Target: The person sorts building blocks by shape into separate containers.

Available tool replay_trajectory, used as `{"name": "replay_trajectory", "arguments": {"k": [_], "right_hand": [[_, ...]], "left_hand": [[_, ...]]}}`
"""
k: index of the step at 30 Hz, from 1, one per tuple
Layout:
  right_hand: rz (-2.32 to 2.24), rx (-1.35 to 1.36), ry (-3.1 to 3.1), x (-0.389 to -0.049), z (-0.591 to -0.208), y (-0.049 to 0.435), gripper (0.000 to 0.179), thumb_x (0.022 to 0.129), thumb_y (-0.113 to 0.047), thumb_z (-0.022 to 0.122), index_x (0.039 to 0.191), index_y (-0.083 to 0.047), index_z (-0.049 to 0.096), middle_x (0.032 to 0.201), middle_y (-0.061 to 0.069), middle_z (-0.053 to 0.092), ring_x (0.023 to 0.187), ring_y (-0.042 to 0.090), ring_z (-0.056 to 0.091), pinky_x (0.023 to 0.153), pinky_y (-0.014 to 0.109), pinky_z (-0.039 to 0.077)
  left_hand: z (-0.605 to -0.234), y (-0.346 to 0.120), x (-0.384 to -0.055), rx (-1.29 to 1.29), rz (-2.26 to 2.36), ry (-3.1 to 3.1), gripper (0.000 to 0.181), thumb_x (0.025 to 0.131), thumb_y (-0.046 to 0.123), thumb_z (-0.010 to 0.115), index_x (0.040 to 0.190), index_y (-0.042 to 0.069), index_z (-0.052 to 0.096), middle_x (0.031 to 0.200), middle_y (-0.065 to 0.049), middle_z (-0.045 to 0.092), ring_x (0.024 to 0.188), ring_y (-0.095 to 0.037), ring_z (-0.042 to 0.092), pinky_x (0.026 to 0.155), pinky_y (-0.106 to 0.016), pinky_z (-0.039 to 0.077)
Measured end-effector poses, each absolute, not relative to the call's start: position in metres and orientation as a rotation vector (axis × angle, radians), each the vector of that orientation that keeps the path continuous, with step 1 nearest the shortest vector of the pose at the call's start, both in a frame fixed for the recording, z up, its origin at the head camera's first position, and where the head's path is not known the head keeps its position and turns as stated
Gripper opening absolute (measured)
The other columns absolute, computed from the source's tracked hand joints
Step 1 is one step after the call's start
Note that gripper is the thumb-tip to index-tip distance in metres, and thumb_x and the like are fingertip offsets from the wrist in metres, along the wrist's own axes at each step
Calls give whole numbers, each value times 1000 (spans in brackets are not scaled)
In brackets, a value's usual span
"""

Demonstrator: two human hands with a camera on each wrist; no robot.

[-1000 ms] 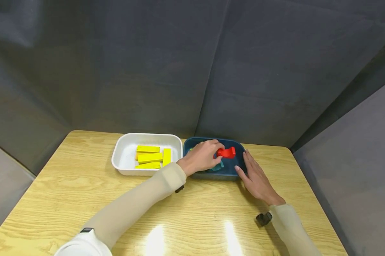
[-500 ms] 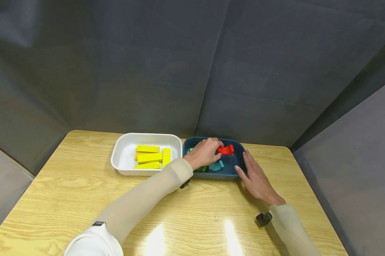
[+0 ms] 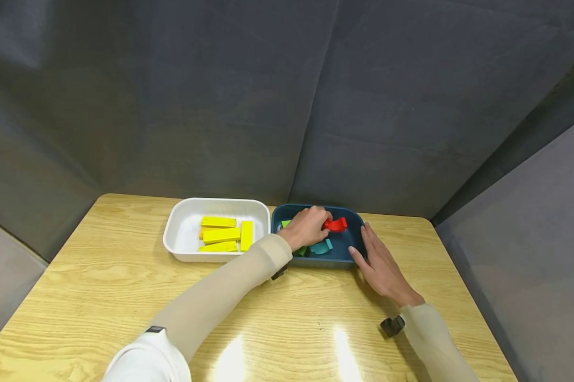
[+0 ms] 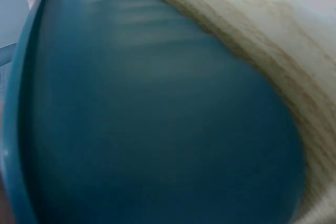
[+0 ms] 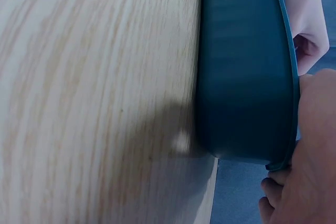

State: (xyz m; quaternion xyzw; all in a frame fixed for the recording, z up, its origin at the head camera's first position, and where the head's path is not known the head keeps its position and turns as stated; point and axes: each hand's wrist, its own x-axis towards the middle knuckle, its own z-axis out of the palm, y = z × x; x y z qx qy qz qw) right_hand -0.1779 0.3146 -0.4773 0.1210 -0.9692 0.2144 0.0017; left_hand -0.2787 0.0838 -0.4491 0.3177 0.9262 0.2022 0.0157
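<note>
My left hand (image 3: pixel 306 227) reaches into a dark blue bin (image 3: pixel 341 263), its thumb and index finger pinching a curved red piece (image 3: pixel 337 225). Part of that piece is hidden by the fingers. A teal curved piece (image 3: pixel 321 247) lies in front of the hand, beside a green piece (image 3: pixel 303 251). At the bin's right end, my right hand (image 3: pixel 384 270) rests with extended fingers along the outer side and its thumb at the front right corner. In the left wrist view the bin's wall (image 4: pixel 168 103) fills most of the picture; that hand's fingertips are hidden.
Left of the bin, and right up against it, stands a white tray (image 3: pixel 168 233) with several yellow blocks (image 3: pixel 222 235). Both containers sit near the back edge of the wooden table (image 3: pixel 315 318). A dark grey curtain (image 3: pixel 210 106) hangs behind, with grey panels at the sides.
My left hand has shifted slightly right and away from me, turning the red piece a little and uncovering more of the teal and green pieces. The right hand has stayed in place.
</note>
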Motion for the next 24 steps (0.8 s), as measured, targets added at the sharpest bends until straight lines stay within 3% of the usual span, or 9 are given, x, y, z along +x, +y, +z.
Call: {"name": "replay_trajectory", "arguments": {"k": [14,24], "right_hand": [[658,359,-3062,-178,-478,314,82,114,-52,40,171,-2,8,181,13,-1,165,43,9,129,69,14],[663,373,-3049,-178,-479,314,83,114,-52,41,171,-2,9,181,14,0,165,43,9,129,70,14]], "left_hand": [[-453,91,-281,998,622,2883,34,103,22,74,133,7,73,122,-7,72,91,-16,64,90,-24,59],[-457,90,-278,997,560,2859,45,104,30,73,143,8,69,136,-9,70,106,-19,67,97,-29,61]]}}
